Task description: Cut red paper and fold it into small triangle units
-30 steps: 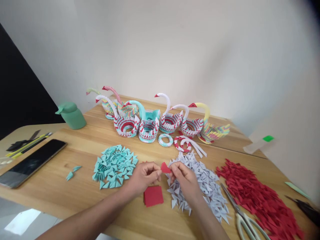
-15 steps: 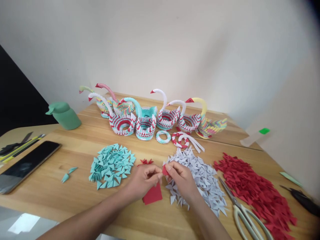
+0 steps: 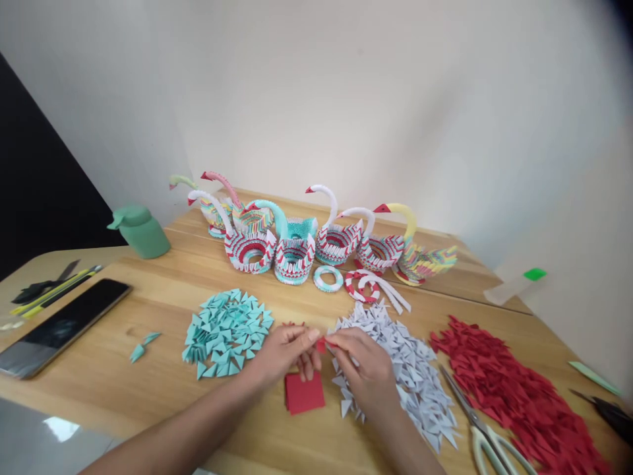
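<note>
My left hand (image 3: pixel 287 353) and my right hand (image 3: pixel 363 366) meet over the wooden table (image 3: pixel 148 389), both pinching one small red paper piece (image 3: pixel 322 344) between fingertips. Just below them lies a small stack of red paper squares (image 3: pixel 304 392). A heap of teal folded triangles (image 3: pixel 225 330) sits left of my left hand. A heap of white folded triangles (image 3: pixel 410 366) lies under and right of my right hand. A wide heap of red folded triangles (image 3: pixel 509 389) spreads at the right.
Several modular paper swans (image 3: pixel 297 241) stand in a row at the back, with paper rings (image 3: pixel 327 278) before them. Scissors (image 3: pixel 482 429) lie at the right front, a dark phone (image 3: pixel 59 326) and pens at the left, and a green dispenser (image 3: pixel 141 231) behind.
The red piece has grown smaller between my fingertips as both hands closed together on it. The view shifted slightly.
</note>
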A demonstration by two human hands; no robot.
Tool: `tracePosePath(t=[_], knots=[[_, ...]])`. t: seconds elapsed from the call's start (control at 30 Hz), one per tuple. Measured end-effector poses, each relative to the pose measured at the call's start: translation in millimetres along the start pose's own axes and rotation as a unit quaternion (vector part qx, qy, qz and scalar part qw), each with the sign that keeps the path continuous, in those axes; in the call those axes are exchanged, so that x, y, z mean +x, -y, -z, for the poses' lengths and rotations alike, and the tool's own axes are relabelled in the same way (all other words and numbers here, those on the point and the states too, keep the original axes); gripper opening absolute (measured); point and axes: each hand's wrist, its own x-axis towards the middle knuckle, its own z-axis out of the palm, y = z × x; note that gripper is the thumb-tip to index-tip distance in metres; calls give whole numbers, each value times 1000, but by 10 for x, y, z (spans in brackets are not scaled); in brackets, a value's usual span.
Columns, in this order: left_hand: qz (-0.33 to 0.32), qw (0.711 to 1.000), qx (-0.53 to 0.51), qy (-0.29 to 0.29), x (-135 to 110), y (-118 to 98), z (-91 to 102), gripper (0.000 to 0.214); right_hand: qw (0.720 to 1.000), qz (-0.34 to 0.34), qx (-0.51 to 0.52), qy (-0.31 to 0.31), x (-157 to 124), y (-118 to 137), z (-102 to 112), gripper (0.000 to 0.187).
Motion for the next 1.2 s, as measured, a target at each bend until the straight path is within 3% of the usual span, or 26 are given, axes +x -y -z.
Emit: tracePosePath(t=[0.1, 0.2, 0.27, 0.33, 0.47, 0.6, 0.77, 0.87, 1.2], knots=[[19, 999, -31, 9, 12, 18, 11, 45, 1000, 1, 15, 13, 4, -1, -6, 24], [8, 999, -28, -14, 21, 28, 17, 43, 989, -117, 82, 31, 21, 16, -1, 23], [0, 999, -19, -27, 25, 20, 15, 44, 967, -213, 128, 45, 33, 31, 9, 27], [-9, 999, -4, -35, 24, 2, 7, 45, 950, -263, 154, 63, 41, 46, 12, 31], [-22, 998, 33, -51, 13, -19, -16, 46, 953, -262, 129, 76, 49, 73, -17, 30], [-10, 999, 35, -25, 1, -1, -27, 45, 945, -279, 154, 69, 45, 82, -47, 33], [-4, 1000, -28, -1, -16, 2, -21, 39, 858, -338, 381, 59, 30, 66, -73, 40], [5, 998, -55, 2, -23, -11, -17, 37, 828, -355, 431, 55, 28, 66, -89, 34], [15, 998, -69, 7, -16, 2, -26, 39, 829, -370, 414, 56, 11, 15, -109, 33]])
